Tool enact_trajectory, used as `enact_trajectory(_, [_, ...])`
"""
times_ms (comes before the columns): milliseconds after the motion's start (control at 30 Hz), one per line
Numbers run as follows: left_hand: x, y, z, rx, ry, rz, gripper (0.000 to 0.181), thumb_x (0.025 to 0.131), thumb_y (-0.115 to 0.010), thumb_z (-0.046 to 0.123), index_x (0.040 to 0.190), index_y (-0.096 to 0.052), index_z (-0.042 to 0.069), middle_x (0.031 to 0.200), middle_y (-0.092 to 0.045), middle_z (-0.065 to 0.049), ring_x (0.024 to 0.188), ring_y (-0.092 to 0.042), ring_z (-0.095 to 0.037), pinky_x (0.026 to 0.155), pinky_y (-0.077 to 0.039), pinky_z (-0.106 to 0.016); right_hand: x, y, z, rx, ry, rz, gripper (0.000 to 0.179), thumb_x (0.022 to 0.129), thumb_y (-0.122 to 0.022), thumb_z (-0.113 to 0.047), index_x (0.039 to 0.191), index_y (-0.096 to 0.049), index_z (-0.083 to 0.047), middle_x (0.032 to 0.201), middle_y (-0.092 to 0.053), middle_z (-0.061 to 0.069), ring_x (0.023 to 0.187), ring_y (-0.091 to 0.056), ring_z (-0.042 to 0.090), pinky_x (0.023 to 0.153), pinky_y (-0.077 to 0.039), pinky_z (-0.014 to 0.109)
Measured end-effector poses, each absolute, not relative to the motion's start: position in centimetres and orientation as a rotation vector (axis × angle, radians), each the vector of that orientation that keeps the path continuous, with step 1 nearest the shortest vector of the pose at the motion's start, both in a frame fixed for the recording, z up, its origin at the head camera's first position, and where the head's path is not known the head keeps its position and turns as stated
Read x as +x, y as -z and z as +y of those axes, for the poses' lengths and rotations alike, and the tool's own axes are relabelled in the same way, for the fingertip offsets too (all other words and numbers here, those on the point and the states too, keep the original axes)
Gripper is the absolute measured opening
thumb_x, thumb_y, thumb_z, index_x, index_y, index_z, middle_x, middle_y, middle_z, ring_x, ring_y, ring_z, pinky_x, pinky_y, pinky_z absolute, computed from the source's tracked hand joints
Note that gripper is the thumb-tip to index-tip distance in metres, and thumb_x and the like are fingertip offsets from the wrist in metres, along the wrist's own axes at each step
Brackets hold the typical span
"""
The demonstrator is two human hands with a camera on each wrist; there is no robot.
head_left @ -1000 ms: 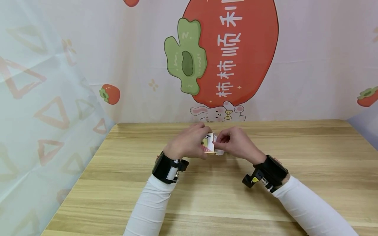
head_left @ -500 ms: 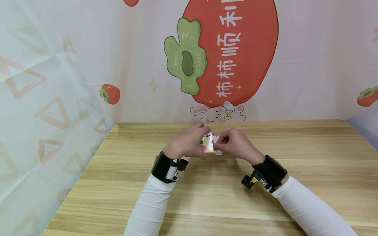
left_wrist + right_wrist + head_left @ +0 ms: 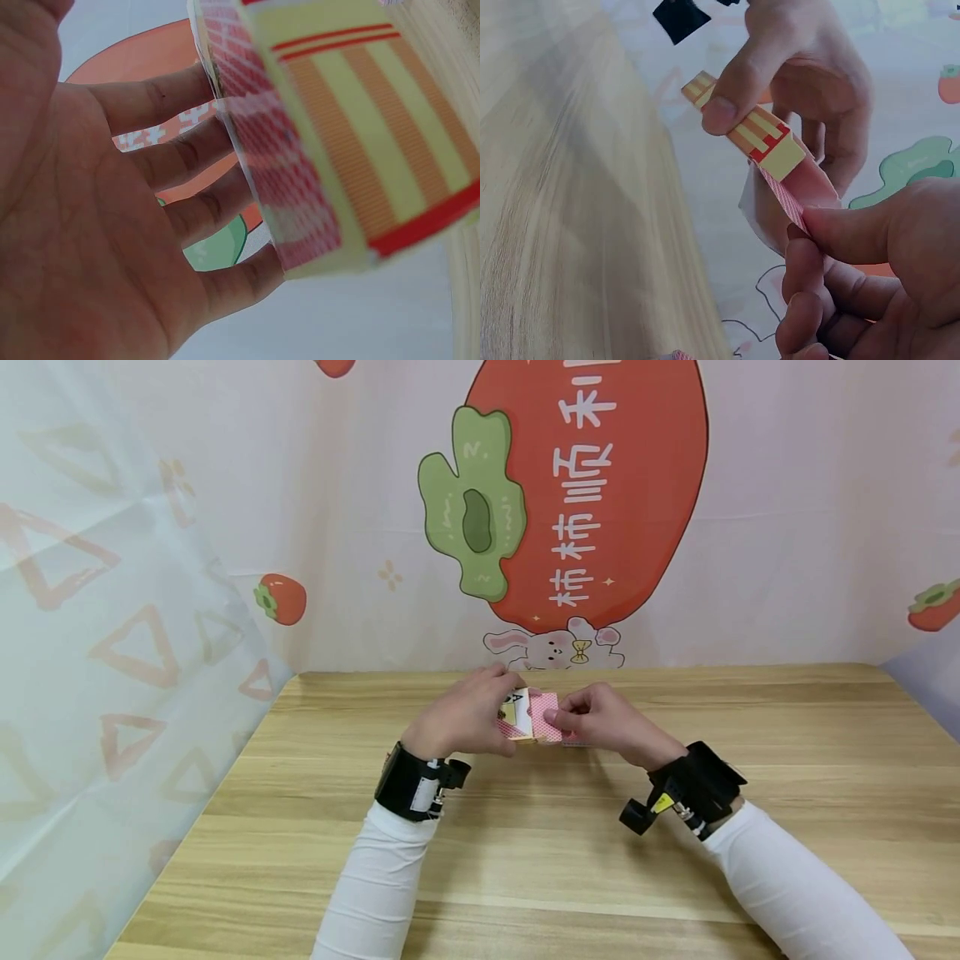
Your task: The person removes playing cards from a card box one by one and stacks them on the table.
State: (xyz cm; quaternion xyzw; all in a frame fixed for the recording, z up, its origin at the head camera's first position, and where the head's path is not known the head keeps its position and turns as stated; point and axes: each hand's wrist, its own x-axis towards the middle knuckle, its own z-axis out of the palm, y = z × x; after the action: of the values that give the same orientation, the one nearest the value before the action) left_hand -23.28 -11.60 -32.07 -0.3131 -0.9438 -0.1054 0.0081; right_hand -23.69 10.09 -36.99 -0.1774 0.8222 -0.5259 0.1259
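Note:
My left hand [image 3: 461, 714] holds a small playing-card box [image 3: 516, 717] between thumb and fingers, above the far part of the table. An "A" and a pink pattern show on its face. Striped orange and cream sides of the box [image 3: 367, 135] fill much of the left wrist view. From its right end extends a pink-patterned card piece [image 3: 545, 717]. My right hand [image 3: 611, 720] pinches this piece between thumb and forefinger; in the right wrist view its thin edge [image 3: 784, 199] shows. A whitish, see-through flap [image 3: 763, 214] hangs below the box there.
The wooden table [image 3: 480, 877] stretches out under both arms. Behind its back edge hangs a printed backdrop [image 3: 360, 527] with a large persimmon, close past the hands. Each wrist wears a black camera mount, such as the right one [image 3: 693, 789].
The box has moved slightly left and up with my left hand. The pink-patterned piece at its right end now shows much more, with my right thumb on it; the whitish part there is less visible.

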Motion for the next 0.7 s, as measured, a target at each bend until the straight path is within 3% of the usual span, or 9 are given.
enact_trajectory(367, [-23.5, 31.9, -12.3, -0.946, 0.364, -2.955, 0.069, 0.059, -0.076, 0.036, 0.120, -0.052, 0.016, 0.109, -0.046, 0.007, 0.093, -0.043, -0.008, 0.078, -0.038, -0.021, -24.0, 36.5, 10.7, -0.451, 1.584, 2.312, 0.031, 0.091, -0.053, -0.029, 0.097, -0.061, 0.001, 0.081, -0.051, 0.010, 0.079, -0.045, 0.023, 0.069, -0.037, 0.034])
enact_trajectory(700, [-23.5, 31.6, -12.6, -0.919, 0.442, -2.978, 0.069, 0.061, -0.077, 0.031, 0.121, -0.050, 0.014, 0.106, -0.046, 0.006, 0.093, -0.043, -0.010, 0.075, -0.040, -0.022, -24.3, 36.3, 11.5, -0.453, 1.606, 2.309, 0.033, 0.091, -0.054, -0.032, 0.093, -0.059, 0.000, 0.081, -0.046, 0.010, 0.080, -0.044, 0.025, 0.072, -0.038, 0.039])
